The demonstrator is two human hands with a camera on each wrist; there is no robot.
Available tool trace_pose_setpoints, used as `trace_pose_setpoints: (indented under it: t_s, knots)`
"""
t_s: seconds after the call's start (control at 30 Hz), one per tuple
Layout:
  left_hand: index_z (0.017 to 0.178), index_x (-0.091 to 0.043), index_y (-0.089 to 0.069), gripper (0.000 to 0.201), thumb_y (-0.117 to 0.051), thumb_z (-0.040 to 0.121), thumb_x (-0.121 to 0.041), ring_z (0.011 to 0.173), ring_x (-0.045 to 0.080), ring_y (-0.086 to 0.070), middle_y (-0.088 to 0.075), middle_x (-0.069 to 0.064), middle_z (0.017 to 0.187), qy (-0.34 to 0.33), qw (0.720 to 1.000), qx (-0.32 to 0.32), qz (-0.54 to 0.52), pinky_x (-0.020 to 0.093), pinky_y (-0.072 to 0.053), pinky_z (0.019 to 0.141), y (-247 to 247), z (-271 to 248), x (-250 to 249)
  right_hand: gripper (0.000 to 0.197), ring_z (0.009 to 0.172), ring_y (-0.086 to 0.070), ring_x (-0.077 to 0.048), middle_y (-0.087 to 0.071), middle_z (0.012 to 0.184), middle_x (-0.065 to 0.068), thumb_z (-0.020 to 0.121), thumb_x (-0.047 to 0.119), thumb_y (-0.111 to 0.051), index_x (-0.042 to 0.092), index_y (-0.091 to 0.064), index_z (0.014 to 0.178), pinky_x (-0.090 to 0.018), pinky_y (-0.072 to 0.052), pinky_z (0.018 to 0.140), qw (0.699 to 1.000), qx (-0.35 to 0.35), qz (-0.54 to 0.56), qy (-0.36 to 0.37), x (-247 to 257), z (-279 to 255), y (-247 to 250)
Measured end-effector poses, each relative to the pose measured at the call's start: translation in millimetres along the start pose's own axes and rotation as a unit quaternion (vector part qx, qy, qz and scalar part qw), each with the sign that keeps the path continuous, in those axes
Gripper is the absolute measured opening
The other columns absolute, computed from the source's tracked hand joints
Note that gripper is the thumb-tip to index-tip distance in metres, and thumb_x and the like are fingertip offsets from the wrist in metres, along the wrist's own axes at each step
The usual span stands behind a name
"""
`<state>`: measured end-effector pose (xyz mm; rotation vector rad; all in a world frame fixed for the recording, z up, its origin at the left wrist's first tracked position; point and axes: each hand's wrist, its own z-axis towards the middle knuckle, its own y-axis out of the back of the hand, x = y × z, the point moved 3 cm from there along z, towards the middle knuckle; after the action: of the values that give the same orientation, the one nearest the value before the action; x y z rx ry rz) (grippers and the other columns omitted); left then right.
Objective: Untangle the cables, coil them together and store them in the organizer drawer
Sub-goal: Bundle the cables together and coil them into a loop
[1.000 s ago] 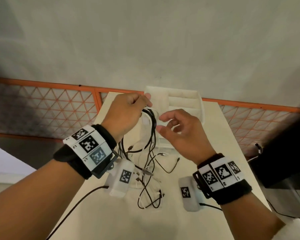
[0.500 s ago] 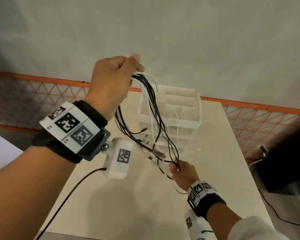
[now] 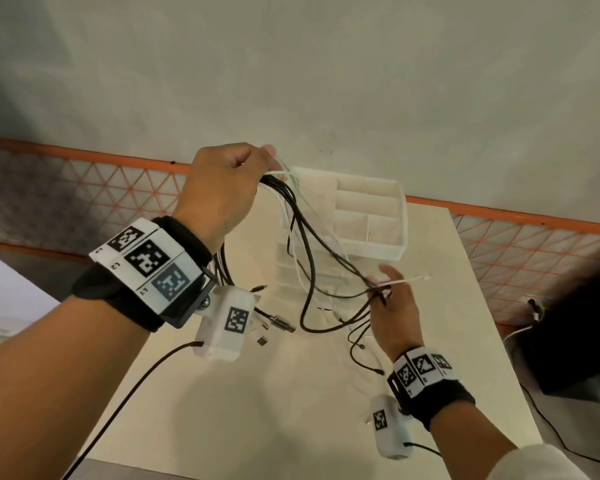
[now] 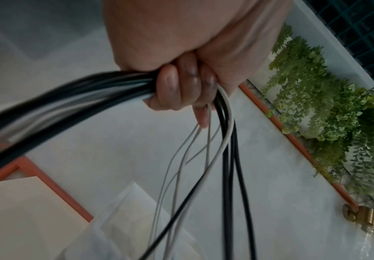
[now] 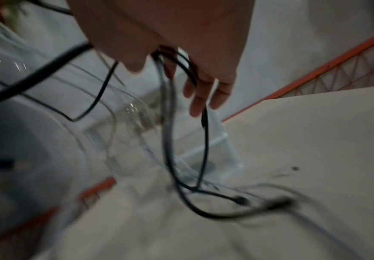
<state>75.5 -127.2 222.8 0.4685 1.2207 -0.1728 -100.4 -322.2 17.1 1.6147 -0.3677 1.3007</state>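
My left hand is raised above the table and grips a bundle of black and white cables in its fist. In the left wrist view the fingers curl round the cables, which hang down from them. Lower and to the right, my right hand holds several hanging strands between thumb and fingers, and a white cable end sticks out past it. The right wrist view is blurred: black cables loop down from the right hand. The white organizer stands behind the cables.
The beige table has loose plug ends hanging over its middle. An orange mesh fence and a grey wall lie behind it. A black object stands off the table's right edge. Green plants hang on the wall.
My left hand lifted the bundle off the table, then came down a little. My right hand ran down the strands, took hold of them and has now risen to the right.
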Motion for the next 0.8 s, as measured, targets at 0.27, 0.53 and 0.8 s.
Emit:
trace_pose_setpoints:
  t_s: [0.27,0.53,0.8]
  knots:
    - [0.082,-0.018,-0.075,0.029,-0.057,0.099,-0.033,0.034,-0.001,-0.040,-0.046,-0.015,0.040,-0.022,0.999,0.032,-0.001,0.014,-0.032,0.042,21.0,19.7,8.2,0.078,0.134,-0.050,-0.026,-0.053,0.146,-0.008,0.081,0.053,-0.075,0.019,-0.048,0.145,-0.035,-0.043,0.109,0.895,0.280,-0.314,-0.149,-28.9,-13.2,-18.7]
    - [0.095,-0.018,-0.078,0.030,-0.053,0.100,-0.035,0.053,-0.014,-0.050,-0.053,-0.012,0.053,-0.058,0.977,0.182,0.097,0.025,-0.041,0.070,11.9,10.3,31.2,0.098,0.133,-0.045,-0.006,-0.041,0.150,0.015,0.075,0.029,-0.088,0.038,-0.027,0.150,-0.025,-0.042,0.103,0.966,0.218,0.078,0.113,161.8,-23.2,-18.9]
    - [0.078,-0.024,-0.078,0.032,-0.061,0.093,-0.046,0.052,0.026,-0.053,-0.063,0.008,0.057,-0.147,0.973,0.169,0.059,0.033,-0.044,0.055,39.7,15.4,14.9,0.036,0.073,-0.062,-0.023,-0.067,0.068,-0.003,0.090,0.043,-0.064,0.018,-0.063,0.065,-0.030,-0.047,0.070,0.968,0.165,-0.191,0.002,103.9,-16.2,-91.0]
